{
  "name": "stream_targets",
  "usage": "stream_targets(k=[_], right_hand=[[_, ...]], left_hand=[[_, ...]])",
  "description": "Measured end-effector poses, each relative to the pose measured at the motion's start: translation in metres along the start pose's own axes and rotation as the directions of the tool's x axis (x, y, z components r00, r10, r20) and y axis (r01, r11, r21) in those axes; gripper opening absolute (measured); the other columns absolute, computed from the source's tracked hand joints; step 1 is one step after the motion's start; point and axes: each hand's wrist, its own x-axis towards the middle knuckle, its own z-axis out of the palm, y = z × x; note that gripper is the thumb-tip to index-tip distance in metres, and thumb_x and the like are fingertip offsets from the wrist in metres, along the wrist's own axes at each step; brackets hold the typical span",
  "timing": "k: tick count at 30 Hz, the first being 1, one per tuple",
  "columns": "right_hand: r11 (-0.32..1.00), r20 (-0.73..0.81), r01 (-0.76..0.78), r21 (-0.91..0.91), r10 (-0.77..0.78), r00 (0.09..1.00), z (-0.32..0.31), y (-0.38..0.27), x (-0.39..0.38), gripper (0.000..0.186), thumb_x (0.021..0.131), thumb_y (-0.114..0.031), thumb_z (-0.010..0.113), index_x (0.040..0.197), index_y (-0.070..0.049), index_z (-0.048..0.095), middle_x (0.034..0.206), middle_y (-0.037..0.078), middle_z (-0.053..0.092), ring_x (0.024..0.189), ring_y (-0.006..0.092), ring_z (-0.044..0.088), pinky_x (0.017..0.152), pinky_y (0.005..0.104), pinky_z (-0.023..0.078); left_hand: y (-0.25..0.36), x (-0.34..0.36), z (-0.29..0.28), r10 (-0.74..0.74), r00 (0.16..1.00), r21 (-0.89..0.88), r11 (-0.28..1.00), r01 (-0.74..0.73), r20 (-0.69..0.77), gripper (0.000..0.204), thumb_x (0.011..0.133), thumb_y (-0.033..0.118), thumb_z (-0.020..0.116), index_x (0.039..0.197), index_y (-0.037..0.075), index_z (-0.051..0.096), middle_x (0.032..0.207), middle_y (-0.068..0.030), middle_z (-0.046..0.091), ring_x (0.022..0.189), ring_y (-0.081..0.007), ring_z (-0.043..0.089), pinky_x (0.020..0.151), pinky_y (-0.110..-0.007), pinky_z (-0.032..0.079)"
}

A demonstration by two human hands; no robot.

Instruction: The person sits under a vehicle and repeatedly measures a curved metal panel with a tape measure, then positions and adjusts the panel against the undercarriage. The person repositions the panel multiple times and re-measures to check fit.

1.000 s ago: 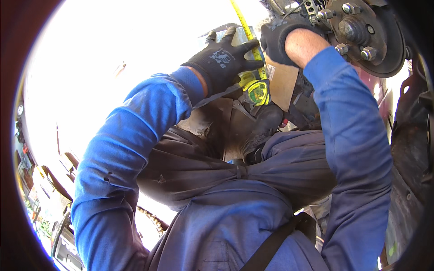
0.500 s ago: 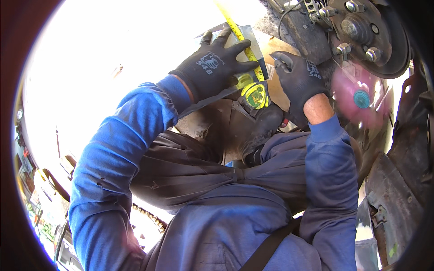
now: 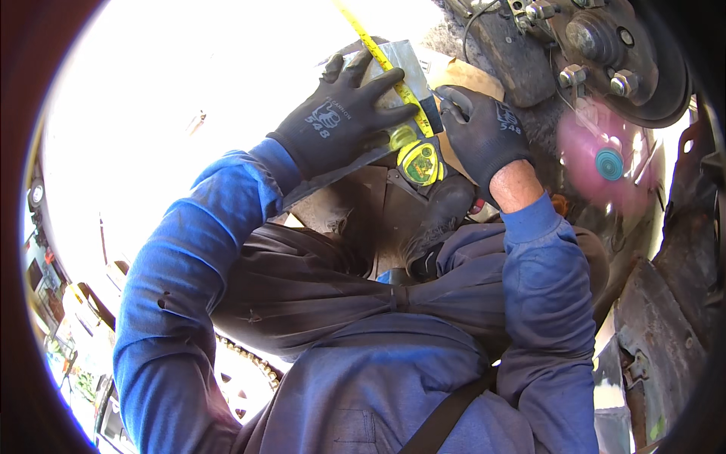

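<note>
My left hand [image 3: 336, 117], in a dark glove, lies with spread fingers over a grey sheet [image 3: 407, 59] and the yellow blade of a tape measure [image 3: 420, 162]. The blade runs out from the yellow-green case, slanting up and left across the sheet. To the right, my right hand [image 3: 488, 136], also gloved, is closed at the sheet's right edge. Thumb and forefinger come together there on something thin, mostly hidden, that I cannot make out. A piece of brown cardboard [image 3: 470, 74] shows under and behind the sheet.
A wheel hub [image 3: 594, 41] with studs and nuts stands at the upper right. Below it is a pink container [image 3: 578, 159] with a teal cap [image 3: 609, 164]. My boot [image 3: 446, 208] is just below the tape case. A chain [image 3: 248, 353] lies at lower left.
My right hand has moved left to the sheet's edge beside the tape blade. The left hand, sheet and tape sit slightly further left in the picture.
</note>
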Motion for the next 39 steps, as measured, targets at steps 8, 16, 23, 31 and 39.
stream_targets(k=[8, 16, 23, 31, 39], right_hand=[[1.000, 0.018, -0.005, -0.027, 0.005, 1.000, 0.001, -0.005, 0.000, 0.036, 0.106, -0.032, 0.065, 0.134, -0.014, 0.080, 0.119, 0.021, 0.080, 0.109, 0.0419, 0.078, 0.095, 0.0523, 0.062], [0.999, 0.007, -0.023, -0.032, 0.024, 1.000, -0.002, -0.010, -0.003, 0.036, 0.106, -0.033, 0.066, 0.133, -0.014, 0.080, 0.118, 0.021, 0.081, 0.110, 0.0413, 0.078, 0.097, 0.0521, 0.061], [0.968, 0.017, -0.025, -0.251, 0.030, 0.999, -0.009, -0.027, 0.001, 0.034, 0.106, -0.030, 0.063, 0.131, -0.013, 0.079, 0.121, 0.018, 0.080, 0.114, 0.0407, 0.077, 0.098, 0.0520, 0.061], [0.664, 0.289, 0.302, -0.684, -0.134, 0.948, -0.045, -0.074, 0.036, 0.036, 0.108, -0.020, 0.055, 0.135, -0.015, 0.078, 0.140, 0.014, 0.077, 0.126, 0.0374, 0.076, 0.105, 0.0503, 0.062], [0.250, 0.608, 0.667, -0.701, -0.278, 0.743, -0.030, -0.136, 0.113, 0.028, 0.099, -0.020, 0.072, 0.119, -0.009, 0.088, 0.118, 0.016, 0.086, 0.110, 0.0320, 0.083, 0.093, 0.0471, 0.064]], left_hand=[[-0.002, -0.001, 0.004, 0.008, 1.000, 0.001, 1.000, -0.008, -0.013, 0.060, 0.101, 0.037, 0.078, 0.159, 0.034, 0.063, 0.172, -0.0174, 0.047, 0.157, -0.0587, 0.040, 0.128, -0.071, 0.035], [-0.002, -0.001, 0.004, 0.008, 1.000, -0.031, 0.999, -0.009, -0.030, 0.059, 0.101, 0.034, 0.078, 0.159, 0.033, 0.064, 0.171, -0.0174, 0.048, 0.156, -0.0592, 0.040, 0.128, -0.072, 0.034], [-0.006, -0.004, 0.011, 0.012, 0.998, 0.011, 1.000, -0.012, -0.054, 0.057, 0.102, 0.046, 0.076, 0.157, 0.037, 0.064, 0.170, -0.0173, 0.050, 0.157, -0.0544, 0.042, 0.130, -0.072, 0.034], [-0.012, -0.010, 0.020, 0.009, 0.989, -0.021, 1.000, -0.013, -0.148, 0.055, 0.101, 0.047, 0.076, 0.154, 0.037, 0.066, 0.165, -0.0155, 0.056, 0.153, -0.0481, 0.049, 0.132, -0.067, 0.035], [-0.008, -0.015, 0.036, -0.063, 0.955, -0.172, 0.985, 0.013, -0.290, 0.052, 0.095, 0.039, 0.085, 0.143, 0.023, 0.076, 0.157, -0.0185, 0.061, 0.149, -0.0439, 0.052, 0.130, -0.058, 0.042]])
